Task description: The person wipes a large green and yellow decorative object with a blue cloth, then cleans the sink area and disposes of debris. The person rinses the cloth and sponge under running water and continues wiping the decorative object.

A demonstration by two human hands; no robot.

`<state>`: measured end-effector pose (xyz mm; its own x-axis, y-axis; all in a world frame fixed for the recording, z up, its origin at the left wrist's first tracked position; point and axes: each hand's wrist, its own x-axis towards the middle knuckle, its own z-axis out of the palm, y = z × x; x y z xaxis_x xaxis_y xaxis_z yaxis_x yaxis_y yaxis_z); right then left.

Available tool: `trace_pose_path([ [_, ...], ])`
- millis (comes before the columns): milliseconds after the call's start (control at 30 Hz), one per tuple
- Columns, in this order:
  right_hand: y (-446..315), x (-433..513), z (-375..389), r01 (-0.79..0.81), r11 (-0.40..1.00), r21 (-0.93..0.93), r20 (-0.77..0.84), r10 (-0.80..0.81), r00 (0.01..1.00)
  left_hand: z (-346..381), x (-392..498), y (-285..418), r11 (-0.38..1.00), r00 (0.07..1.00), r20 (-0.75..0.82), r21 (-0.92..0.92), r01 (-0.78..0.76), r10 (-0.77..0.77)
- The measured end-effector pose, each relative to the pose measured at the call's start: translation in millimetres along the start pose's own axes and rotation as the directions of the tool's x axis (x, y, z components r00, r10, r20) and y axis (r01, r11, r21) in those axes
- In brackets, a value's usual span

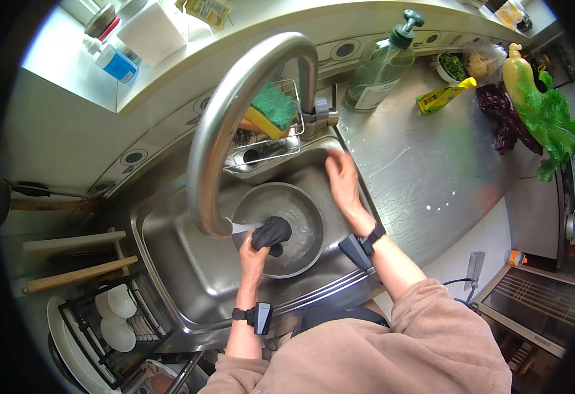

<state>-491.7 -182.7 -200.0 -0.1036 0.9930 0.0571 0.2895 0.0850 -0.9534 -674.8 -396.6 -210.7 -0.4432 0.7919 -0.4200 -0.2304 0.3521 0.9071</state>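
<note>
My left hand (252, 252) grips a wet black cloth (273, 231) over a round grey metal pan (307, 246) in the stainless steel sink (169, 276). Water runs from the curved faucet (208, 147) onto the cloth, and some water lies in the pan. My right hand (342, 180), slightly blurred at the fingers, is raised near the sink's right back edge, beside the pan, with its fingers apart and nothing seen in it. Behind the pan, a green and yellow sponge (272, 109) rests in a wire rack (268, 160) by the faucet base.
A green pump bottle (381, 69) stands on the steel counter (410, 162) to the right, with a yellow pouch (442, 98) and leafy green decoration (556, 118) farther off. A dish rack (90, 340) with white bowls (117, 335) stands at the left. The faucet arches over the sink.
</note>
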Motion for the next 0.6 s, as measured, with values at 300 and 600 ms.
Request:
trace_pose_path([
  [300,-31.7,116.5,13.2,-0.158,0.907,0.389,0.095,0.131,0.987,-3.3,-19.2,32.5,0.996,0.995,0.064,-0.044,-0.072,0.075],
  [600,-15.3,-23.5,-6.7,-0.154,0.949,0.275,0.057,0.144,0.988,15.7,-22.9,52.8,0.991,0.992,0.058,-0.081,-0.107,0.112],
])
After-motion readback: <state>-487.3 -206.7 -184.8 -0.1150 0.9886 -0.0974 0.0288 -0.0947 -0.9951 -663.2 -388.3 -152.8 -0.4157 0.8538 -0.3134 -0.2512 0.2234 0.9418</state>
